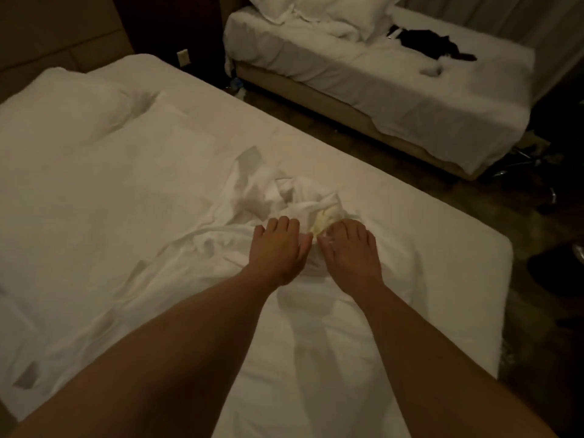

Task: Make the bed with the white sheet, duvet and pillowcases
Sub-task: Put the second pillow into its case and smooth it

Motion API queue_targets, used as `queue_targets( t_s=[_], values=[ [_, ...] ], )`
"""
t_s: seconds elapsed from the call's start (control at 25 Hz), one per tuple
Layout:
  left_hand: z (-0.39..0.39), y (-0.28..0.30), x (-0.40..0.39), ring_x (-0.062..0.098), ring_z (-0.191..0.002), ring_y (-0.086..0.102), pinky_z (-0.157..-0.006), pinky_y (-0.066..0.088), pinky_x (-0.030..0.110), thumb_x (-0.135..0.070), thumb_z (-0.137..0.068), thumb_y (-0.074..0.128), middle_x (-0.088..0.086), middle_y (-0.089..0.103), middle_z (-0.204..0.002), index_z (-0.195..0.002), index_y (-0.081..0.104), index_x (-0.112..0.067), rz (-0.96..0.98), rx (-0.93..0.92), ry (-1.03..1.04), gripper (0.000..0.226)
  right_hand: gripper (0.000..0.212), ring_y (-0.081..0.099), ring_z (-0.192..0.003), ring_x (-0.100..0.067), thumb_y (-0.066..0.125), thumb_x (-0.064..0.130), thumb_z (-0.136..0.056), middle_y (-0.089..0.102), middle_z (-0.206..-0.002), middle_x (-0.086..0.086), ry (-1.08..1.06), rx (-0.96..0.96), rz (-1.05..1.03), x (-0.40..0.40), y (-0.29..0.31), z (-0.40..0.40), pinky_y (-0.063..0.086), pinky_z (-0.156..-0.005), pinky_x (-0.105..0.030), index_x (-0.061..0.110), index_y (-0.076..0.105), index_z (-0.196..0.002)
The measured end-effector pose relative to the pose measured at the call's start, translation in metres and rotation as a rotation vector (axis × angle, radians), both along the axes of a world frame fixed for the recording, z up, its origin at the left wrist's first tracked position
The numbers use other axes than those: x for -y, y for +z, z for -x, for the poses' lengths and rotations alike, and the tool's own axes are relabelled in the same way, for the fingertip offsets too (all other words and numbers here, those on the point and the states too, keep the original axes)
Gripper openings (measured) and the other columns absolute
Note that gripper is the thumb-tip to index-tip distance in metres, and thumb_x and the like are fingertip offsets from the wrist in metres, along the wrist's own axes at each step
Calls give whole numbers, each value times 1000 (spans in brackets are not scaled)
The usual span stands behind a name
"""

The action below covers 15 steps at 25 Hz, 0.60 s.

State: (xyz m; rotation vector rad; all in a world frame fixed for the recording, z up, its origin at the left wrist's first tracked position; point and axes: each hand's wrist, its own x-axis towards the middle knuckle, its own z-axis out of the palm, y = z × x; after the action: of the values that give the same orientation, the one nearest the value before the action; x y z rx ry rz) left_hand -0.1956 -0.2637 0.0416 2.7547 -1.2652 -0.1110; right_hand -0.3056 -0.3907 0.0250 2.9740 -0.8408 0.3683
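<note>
Head view shows the left hand (275, 248) and right hand (349, 251) side by side, apparently gripping the bunched white sheet (303, 200) mid-bed (442, 235); soft, light and limp, it is best taken at an edge or corner.

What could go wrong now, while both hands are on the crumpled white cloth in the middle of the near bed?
1. Both the left hand and the right hand gather the bunched white cloth at one spot, so pulling from there may tangle it more instead of spreading it.
2. The cloth already lies in folds toward the pillow; a pull could drag those wrinkles further across the mattress.
</note>
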Motion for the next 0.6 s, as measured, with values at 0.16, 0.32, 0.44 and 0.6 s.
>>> queue_targets(
  t_s=[0.16,0.32,0.44,0.6],
  values=[
    [-16,-24,7,27,-90,65,-79,42,39,-61,-101,13,3,69,-98,-104,60,-21,-115,-101,-2,61,56,62,-76,-30,26,54,-99,64,-79,-5,97,-141,-11,30,-15,-19,44,-73,-41,18,68,-87],
    [-56,-14,11,31,-84,67,-66,40,33,-57,-104,20,9,70,-86,-90,67,-18,8,-119,68,62,71,68,-92,-34,14,60,-101,72,-96,-13,233,-234,-57,57,32,-75,47,-80,-38,14,68,-96],
    [-111,7,19,34,-85,64,-69,39,35,-58,-104,16,11,68,-88,-89,67,-18,146,-145,259,67,60,66,-88,-36,19,53,-105,67,-92,-15,308,-144,46,67,68,-165,45,-70,-38,12,62,-96],
    [-173,-6,-10,37,-87,63,-71,41,36,-57,-104,16,14,67,-91,-90,66,-15,148,-105,395,67,56,64,-64,-35,28,42,-106,64,-71,-14,599,-25,184,50,53,-265,36,-56,-35,7,63,-82]
  ],
)
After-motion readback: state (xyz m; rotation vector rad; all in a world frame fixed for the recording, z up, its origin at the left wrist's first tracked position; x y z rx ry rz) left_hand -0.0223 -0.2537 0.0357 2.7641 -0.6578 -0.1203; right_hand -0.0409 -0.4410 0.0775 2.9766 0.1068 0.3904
